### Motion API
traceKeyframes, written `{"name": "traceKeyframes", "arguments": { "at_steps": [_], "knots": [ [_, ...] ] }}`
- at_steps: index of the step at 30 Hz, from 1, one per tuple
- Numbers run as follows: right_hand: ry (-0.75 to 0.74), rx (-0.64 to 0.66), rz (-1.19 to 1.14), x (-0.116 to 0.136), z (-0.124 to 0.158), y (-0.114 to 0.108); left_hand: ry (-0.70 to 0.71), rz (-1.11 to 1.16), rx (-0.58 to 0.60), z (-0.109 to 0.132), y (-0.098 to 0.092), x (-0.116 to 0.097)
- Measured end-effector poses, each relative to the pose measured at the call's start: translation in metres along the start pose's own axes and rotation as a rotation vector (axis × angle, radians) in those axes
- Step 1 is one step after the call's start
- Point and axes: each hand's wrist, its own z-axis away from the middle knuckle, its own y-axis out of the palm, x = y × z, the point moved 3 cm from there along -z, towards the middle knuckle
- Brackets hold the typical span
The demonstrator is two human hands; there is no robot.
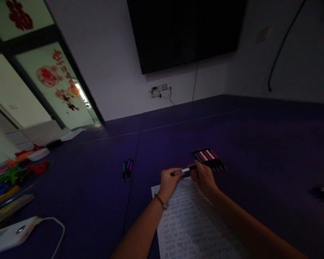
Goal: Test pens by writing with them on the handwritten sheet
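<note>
A black and white pen (185, 169) is held level between my two hands, above the top edge of a sheet of handwritten paper (187, 223). My left hand (170, 181) pinches one end of it, and a bracelet circles that wrist. At the pen's other end, my right hand (203, 177) has its fingers closed around the dark part. Just beyond the right hand lies a row of several pens (209, 155) with pink, white and green barrels, side by side. Off to the left, a small group of pens (127, 169) in green, blue and magenta rests on the purple table.
At the left edge are a white power bank (13, 233) with a cable (59, 222), colourful toy-like pieces (14, 174) and a white roll (39, 154). Papers (72, 134) lie farther back. A dark screen (187, 32) hangs above wall sockets (159, 90). A seam crosses the table.
</note>
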Motion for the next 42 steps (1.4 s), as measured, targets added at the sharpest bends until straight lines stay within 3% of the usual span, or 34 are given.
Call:
{"name": "traceKeyframes", "arguments": {
  "at_steps": [7,20,24,31,33,37,42],
  "knots": [
    [0.027,-0.016,0.058,-0.004,0.0,-0.002,-0.087,0.135,0.186,-0.001,-0.003,0.003],
    [-0.024,0.007,0.13,-0.008,0.006,0.003,-0.294,0.35,0.395,-0.005,-0.007,0.006],
    [-0.073,0.028,0.106,-0.003,0.007,0.004,-0.234,0.348,0.28,-0.006,-0.007,0.008],
    [0.002,0.067,-0.063,-0.001,0.005,0.006,0.282,-0.046,0.022,0.0,-0.008,-0.01],
    [-0.006,0.063,-0.055,0.0,0.005,0.006,0.36,-0.141,-0.016,0.002,-0.009,-0.014],
    [-0.01,0.019,-0.009,0.001,0.005,0.006,0.328,-0.231,0.013,0.003,-0.009,-0.013],
    [-0.02,-0.018,0.047,-0.004,0.004,0.003,0.084,-0.109,0.156,-0.001,-0.009,-0.005]
  ]
}}
